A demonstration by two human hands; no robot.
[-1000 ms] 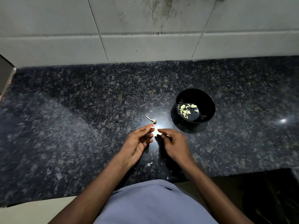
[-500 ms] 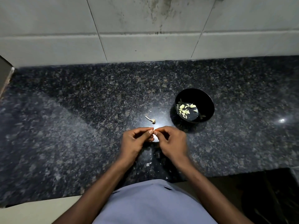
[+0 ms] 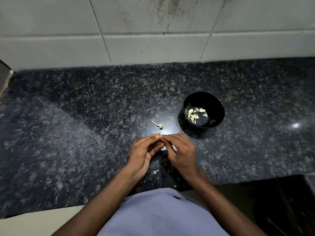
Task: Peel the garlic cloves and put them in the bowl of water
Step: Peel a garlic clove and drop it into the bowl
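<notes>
Just left of bowl (image 3: 203, 109): left hand (image 3: 144, 150) and right hand (image 3: 181, 150), fingertips pinching one clove (image 3: 161, 135), peeling underway. Several peeled cloves (image 3: 193, 113) already in water; stem scrap (image 3: 157, 124) near bowl.

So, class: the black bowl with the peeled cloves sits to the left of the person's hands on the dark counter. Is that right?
Not quite. In the head view the black bowl with the peeled cloves sits to the right of the hands, beyond the right hand. The counter is dark, as stated.

No text, label, brand or number can be read anywhere in this view. The black bowl (image 3: 203, 109), the granite counter (image 3: 85, 133) and the wall tiles (image 3: 153, 45) carry no legible marking.
</notes>
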